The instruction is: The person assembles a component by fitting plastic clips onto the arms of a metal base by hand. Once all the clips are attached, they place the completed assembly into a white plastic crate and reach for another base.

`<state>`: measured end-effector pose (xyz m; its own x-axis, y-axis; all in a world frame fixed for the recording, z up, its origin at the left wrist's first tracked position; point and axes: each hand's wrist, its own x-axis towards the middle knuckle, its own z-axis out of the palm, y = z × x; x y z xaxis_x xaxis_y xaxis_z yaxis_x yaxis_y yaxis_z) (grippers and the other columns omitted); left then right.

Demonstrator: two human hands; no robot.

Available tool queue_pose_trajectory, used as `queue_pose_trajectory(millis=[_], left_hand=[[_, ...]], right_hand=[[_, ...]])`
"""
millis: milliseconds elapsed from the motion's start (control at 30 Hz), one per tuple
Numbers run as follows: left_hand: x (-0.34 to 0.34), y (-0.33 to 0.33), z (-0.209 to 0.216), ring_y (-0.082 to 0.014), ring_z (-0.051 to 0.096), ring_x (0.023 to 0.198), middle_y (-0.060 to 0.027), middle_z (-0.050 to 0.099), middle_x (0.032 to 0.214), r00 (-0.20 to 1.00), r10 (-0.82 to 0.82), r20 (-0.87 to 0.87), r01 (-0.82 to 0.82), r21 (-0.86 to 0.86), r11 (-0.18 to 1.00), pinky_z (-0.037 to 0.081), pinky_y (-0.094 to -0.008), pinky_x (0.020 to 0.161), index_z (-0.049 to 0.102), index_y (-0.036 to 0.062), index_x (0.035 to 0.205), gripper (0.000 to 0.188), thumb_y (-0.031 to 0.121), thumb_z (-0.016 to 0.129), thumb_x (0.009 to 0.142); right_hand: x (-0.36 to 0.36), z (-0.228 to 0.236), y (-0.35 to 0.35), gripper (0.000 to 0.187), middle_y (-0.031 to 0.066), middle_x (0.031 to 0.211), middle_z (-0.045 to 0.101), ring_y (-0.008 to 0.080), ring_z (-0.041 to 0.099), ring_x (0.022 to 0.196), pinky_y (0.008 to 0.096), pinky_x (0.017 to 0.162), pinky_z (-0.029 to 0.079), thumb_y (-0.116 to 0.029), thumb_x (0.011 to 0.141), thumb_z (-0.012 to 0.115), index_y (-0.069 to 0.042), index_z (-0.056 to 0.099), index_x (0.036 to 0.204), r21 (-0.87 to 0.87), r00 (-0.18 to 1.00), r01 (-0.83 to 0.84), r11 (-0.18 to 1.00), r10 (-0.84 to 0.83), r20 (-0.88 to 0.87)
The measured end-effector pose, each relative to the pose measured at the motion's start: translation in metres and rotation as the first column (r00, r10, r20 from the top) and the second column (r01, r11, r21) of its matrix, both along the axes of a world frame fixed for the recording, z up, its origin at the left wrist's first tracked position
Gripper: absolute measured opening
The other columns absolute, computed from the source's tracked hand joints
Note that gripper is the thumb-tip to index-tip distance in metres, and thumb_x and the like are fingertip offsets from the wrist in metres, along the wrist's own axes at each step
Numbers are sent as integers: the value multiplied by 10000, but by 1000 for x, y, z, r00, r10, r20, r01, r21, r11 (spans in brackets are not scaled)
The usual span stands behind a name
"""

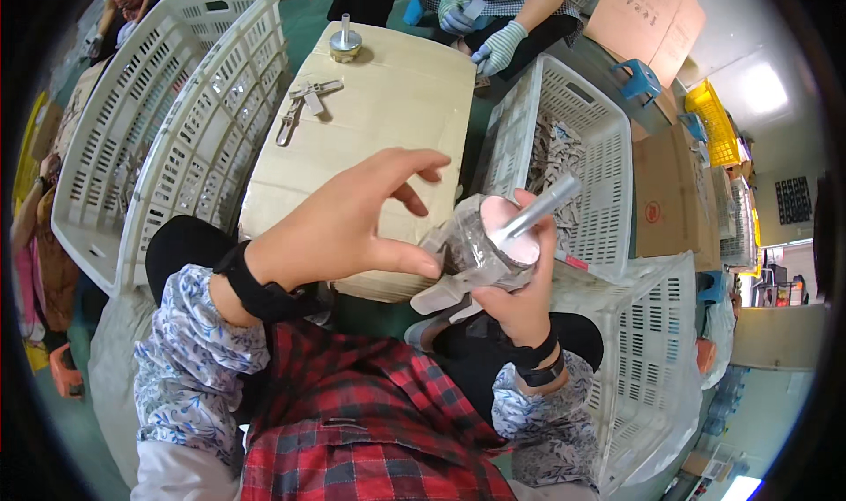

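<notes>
My right hand (pixel 525 303) grips a round piece with a pinkish face and a metal rod (pixel 539 208) rising out of it at a tilt. Clear crinkled plastic (pixel 467 241) wraps its side, and a pale flat strip (pixel 436 300) juts out below. Beside the plastic, my left hand (pixel 339 223) is open, its thumb and fingers apart and holding nothing. On the cardboard-topped surface (pixel 388 104) ahead, several flat metal pieces (pixel 310 103) lie in a loose cluster. Behind them, a metal post on a round base (pixel 345 43) stands upright.
White slatted crates stand at the left (pixel 163 192) and right (pixel 608 162); the right one holds many small greyish pieces (pixel 553 144). Another crate (pixel 648 351) is near my right arm. Across the surface, a person's gloved hands (pixel 500 47) are at work. A blue stool (pixel 639 80) stands farther right.
</notes>
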<state>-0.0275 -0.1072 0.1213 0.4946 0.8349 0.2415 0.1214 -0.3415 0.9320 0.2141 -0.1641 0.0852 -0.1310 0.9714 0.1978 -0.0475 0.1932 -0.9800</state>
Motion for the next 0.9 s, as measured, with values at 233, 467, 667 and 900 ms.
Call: queue_pose_trajectory(millis=[233, 467, 667, 900], left_hand=[[-3, -3, 4, -121, 580, 897, -17, 628, 971, 986, -131, 103, 156, -294, 943, 476, -292, 855, 639, 24, 1040, 253, 140, 770, 858], [-4, -5, 10, -114, 575, 859, -18, 622, 916, 983, -107, 151, 138, -213, 967, 469, -276, 805, 644, 27, 909, 128, 117, 733, 893], [1, -5, 11, -151, 566, 985, -56, 608, 1069, 999, -17, -42, 17, 14, 1000, 440, -299, 882, 598, 48, 1170, 360, 144, 755, 860], [-12, 14, -39, -389, 430, 1366, -189, 420, 1502, 948, 55, -315, 169, 640, 749, 332, -568, 1118, 474, 131, 1453, 732, -1, 626, 749]], right_hand=[[3, -5, 0, 1091, 145, 1500, 347, 269, 420, 1370, 421, 1116, 376, -221, 652, 930, -72, 244, 1487, -15, 999, -43, 999, 43, -16], [6, -6, -2, 1100, 181, 1530, 342, 285, 399, 1394, 418, 1127, 356, -190, 657, 937, -67, 238, 1498, 69, 976, -215, 974, 211, 62], [-7, -2, -10, 1078, 132, 1515, 373, 217, 435, 1365, 369, 1122, 360, -395, 725, 885, 6, 266, 1511, -205, 919, -322, 924, 254, -301], [-23, 4, 5, 635, 153, 1102, 685, 308, 705, 949, 453, 827, 591, -579, 1035, 370, -67, 500, 1388, -610, 841, -398, 685, 8, -541]])
